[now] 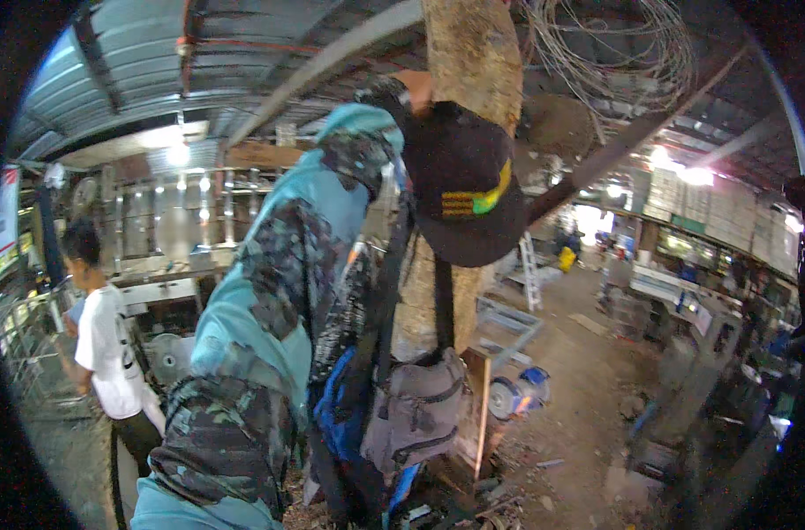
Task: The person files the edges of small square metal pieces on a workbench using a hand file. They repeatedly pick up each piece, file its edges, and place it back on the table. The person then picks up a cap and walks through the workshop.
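Note:
My left arm, in a teal and black camouflage sleeve (252,318), reaches up from the lower left to a thick wooden post (473,53). Only a small part of my left hand (416,88) shows, at the post just above a black cap (464,185). The cap hides the fingers, so their grip cannot be made out. A yellow and green mark runs along the cap, which hangs against the post. Below it a grey bag (415,411) hangs by a dark strap, beside a blue and black bag or cloth (336,406). My right hand is out of the picture.
A person in a white shirt (111,353) stands at the left. Coiled wire (623,53) hangs at the upper right, above a slanting beam (632,132). A blue and grey machine (519,393) and a metal frame (508,331) stand beyond the post. Debris litters the floor (561,442).

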A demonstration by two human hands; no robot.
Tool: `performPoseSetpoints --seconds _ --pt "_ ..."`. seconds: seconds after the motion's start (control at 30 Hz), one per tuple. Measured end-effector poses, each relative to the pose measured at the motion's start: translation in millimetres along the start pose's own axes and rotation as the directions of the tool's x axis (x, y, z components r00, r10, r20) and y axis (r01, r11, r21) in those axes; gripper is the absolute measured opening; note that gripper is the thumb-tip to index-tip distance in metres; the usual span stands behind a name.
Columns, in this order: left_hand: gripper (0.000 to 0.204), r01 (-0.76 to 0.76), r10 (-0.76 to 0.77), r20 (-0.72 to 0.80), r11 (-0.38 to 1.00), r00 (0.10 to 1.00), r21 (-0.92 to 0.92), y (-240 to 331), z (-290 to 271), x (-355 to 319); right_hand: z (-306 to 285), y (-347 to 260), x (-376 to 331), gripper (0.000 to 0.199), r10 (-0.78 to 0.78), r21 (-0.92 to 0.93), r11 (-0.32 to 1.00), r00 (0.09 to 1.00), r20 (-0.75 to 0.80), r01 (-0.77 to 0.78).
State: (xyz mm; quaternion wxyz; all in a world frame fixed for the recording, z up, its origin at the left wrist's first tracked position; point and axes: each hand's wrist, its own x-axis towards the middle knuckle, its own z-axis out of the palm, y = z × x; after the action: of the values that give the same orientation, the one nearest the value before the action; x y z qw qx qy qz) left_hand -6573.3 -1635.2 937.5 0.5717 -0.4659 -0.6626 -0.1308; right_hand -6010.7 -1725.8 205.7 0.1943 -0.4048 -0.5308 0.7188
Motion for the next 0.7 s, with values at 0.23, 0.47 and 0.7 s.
performPoseSetpoints --seconds 0.23,0.47,0.7 --pt "0.024 -0.438 0.422 -0.146 0.767 0.895 -0.468 -25.4 28.8 -20.0 32.0 39.6 -55.9 0.030 0.119 0.070 0.992 0.947 -0.298 -0.102" --pt "0.027 -0.183 0.018 -0.192 0.397 0.981 -0.899 -33.6 54.1 -56.1 19.5 56.6 -34.9 0.039 0.115 0.376 0.927 0.947 -0.300 0.006" --pt "0.040 -0.050 0.022 -0.094 0.952 0.995 -0.301 10.5 3.2 -110.4 6.6 12.0 -35.1 0.044 0.063 0.294 0.956 0.969 -0.238 0.010"
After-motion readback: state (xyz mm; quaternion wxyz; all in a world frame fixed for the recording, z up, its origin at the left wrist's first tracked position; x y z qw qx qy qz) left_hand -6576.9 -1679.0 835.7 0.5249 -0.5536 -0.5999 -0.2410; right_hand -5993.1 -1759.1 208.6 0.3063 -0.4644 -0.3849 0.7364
